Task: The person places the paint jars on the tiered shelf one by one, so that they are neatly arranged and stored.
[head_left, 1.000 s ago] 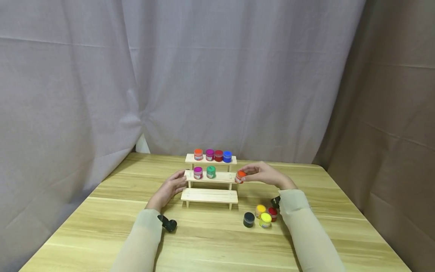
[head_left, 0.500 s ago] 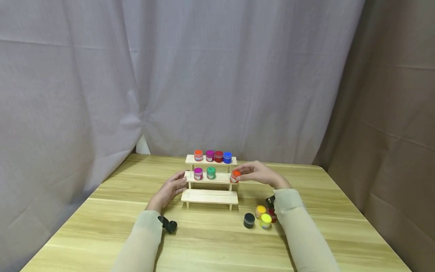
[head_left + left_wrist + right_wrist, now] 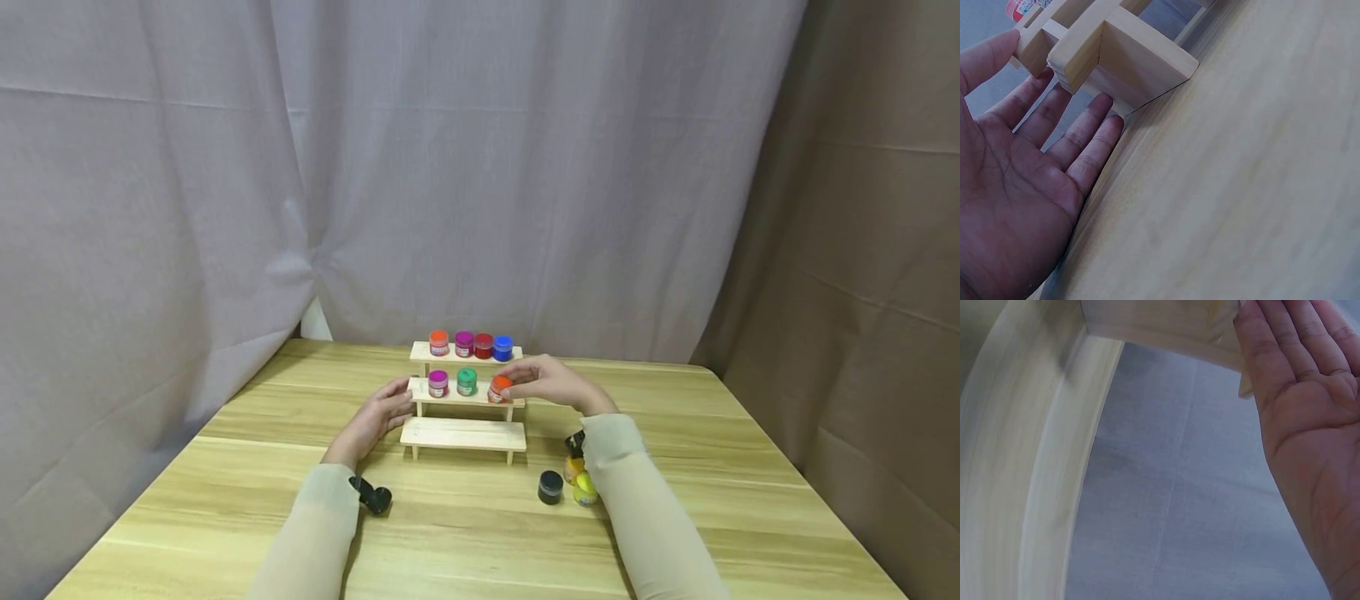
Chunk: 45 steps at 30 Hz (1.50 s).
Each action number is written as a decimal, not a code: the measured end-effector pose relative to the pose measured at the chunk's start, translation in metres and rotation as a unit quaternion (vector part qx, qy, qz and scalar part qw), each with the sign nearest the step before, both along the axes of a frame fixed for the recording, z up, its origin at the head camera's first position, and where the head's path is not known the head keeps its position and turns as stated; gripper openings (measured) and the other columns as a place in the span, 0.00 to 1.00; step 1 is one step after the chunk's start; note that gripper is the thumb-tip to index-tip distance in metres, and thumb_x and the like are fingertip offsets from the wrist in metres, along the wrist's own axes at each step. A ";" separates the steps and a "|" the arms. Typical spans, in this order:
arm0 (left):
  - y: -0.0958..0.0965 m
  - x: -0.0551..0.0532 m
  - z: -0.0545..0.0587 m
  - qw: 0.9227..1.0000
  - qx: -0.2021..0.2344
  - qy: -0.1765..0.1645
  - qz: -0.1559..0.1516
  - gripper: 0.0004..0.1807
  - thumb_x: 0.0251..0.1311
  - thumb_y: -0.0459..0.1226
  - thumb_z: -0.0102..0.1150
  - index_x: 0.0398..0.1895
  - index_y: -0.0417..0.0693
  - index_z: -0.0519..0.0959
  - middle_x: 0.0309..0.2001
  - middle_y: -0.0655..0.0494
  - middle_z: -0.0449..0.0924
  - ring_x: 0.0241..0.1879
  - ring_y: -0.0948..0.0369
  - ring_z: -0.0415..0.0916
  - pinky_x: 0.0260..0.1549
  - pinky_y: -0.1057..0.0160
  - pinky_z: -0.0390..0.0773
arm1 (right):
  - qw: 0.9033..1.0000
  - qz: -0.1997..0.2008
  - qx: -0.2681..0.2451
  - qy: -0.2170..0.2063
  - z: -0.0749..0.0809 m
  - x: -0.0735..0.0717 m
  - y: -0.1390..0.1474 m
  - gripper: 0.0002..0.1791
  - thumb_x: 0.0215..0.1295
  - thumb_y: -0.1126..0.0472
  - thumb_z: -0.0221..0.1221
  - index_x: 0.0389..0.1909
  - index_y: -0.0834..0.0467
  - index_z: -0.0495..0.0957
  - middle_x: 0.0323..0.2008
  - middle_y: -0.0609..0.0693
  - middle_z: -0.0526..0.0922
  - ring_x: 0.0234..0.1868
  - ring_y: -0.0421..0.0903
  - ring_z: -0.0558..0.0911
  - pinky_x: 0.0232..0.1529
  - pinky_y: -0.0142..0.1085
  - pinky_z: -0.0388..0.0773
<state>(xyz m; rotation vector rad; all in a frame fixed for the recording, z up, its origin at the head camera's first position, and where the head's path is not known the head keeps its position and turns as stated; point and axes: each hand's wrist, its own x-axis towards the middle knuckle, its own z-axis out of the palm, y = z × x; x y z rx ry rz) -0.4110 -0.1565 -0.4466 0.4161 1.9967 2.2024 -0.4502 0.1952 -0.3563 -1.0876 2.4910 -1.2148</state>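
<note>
A three-tier wooden stand is in the middle of the head view. My right hand pinches an orange-lidded paint jar over the right part of the middle tier. That tier also bears a magenta jar and a green jar. My left hand is at the stand's left side. In the left wrist view, the fingers lie fairly straight, tips right at the wooden end pieces. The right wrist view shows my right palm beside the stand; the jar is hidden there.
Orange, purple, dark red and blue jars stand on the top tier. Black and yellow jars are on the table, with an amber jar partly behind the right sleeve. Grey curtain hangs behind.
My right hand has carried the orange-lidded jar left, from the middle tier's right end toward the green jar. The right sleeve now covers the red jar on the table. My left hand has stayed put.
</note>
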 end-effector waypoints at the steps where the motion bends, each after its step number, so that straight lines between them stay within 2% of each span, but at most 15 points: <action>1: 0.000 0.000 0.000 1.000 0.000 0.000 0.000 0.37 0.73 0.42 0.49 0.79 0.41 0.51 0.77 0.38 0.51 0.72 0.40 0.57 0.72 0.47 0.60 | 1.000 -0.001 0.000 -0.001 -0.001 0.000 -0.002 0.21 0.64 0.55 0.68 0.58 0.54 0.82 0.51 0.48 0.86 0.54 0.47 0.82 0.57 0.46 0.79; 14: -0.001 -0.002 0.001 1.000 0.002 0.000 0.007 0.36 0.73 0.42 0.49 0.79 0.41 0.51 0.77 0.38 0.52 0.71 0.40 0.59 0.71 0.48 0.62 | 1.000 -0.010 -0.012 0.000 -0.006 -0.003 -0.020 0.23 0.65 0.53 0.67 0.60 0.52 0.80 0.52 0.48 0.85 0.54 0.48 0.83 0.60 0.49 0.78; 18: 0.000 -0.002 -0.001 1.000 0.003 -0.008 0.007 0.37 0.73 0.41 0.49 0.79 0.40 0.51 0.77 0.38 0.52 0.71 0.40 0.59 0.71 0.48 0.62 | 1.000 -0.014 -0.009 0.001 -0.011 -0.003 -0.021 0.23 0.67 0.54 0.65 0.62 0.54 0.79 0.53 0.49 0.85 0.56 0.48 0.82 0.61 0.47 0.77; 24: 0.001 -0.002 0.000 1.000 0.006 0.000 0.010 0.36 0.73 0.41 0.49 0.79 0.40 0.51 0.77 0.38 0.52 0.72 0.40 0.58 0.71 0.47 0.61 | 0.999 -0.016 -0.014 0.023 -0.013 -0.005 -0.022 0.23 0.68 0.55 0.64 0.62 0.55 0.78 0.52 0.51 0.85 0.54 0.49 0.83 0.60 0.46 0.79; 32: 0.001 -0.002 0.003 1.000 0.004 -0.008 0.010 0.36 0.73 0.41 0.49 0.79 0.41 0.52 0.77 0.38 0.53 0.72 0.40 0.58 0.72 0.48 0.61 | 1.000 -0.019 -0.012 0.007 -0.015 -0.008 -0.023 0.28 0.65 0.54 0.68 0.65 0.55 0.76 0.53 0.52 0.85 0.55 0.50 0.83 0.61 0.50 0.77; 38: 0.000 -0.003 0.001 1.000 0.003 -0.005 0.015 0.36 0.73 0.41 0.50 0.79 0.41 0.52 0.76 0.37 0.54 0.70 0.41 0.60 0.71 0.47 0.62 | 1.000 -0.028 -0.004 0.011 -0.017 -0.007 -0.024 0.28 0.65 0.54 0.68 0.66 0.53 0.76 0.53 0.50 0.84 0.55 0.48 0.82 0.60 0.48 0.77; 45: -0.001 -0.004 0.000 1.000 0.005 -0.002 0.005 0.38 0.72 0.42 0.50 0.79 0.40 0.51 0.77 0.38 0.51 0.71 0.40 0.59 0.72 0.47 0.61 | 1.000 -0.022 -0.006 0.019 -0.017 -0.007 -0.025 0.28 0.66 0.55 0.67 0.66 0.53 0.76 0.53 0.50 0.84 0.55 0.48 0.81 0.60 0.47 0.78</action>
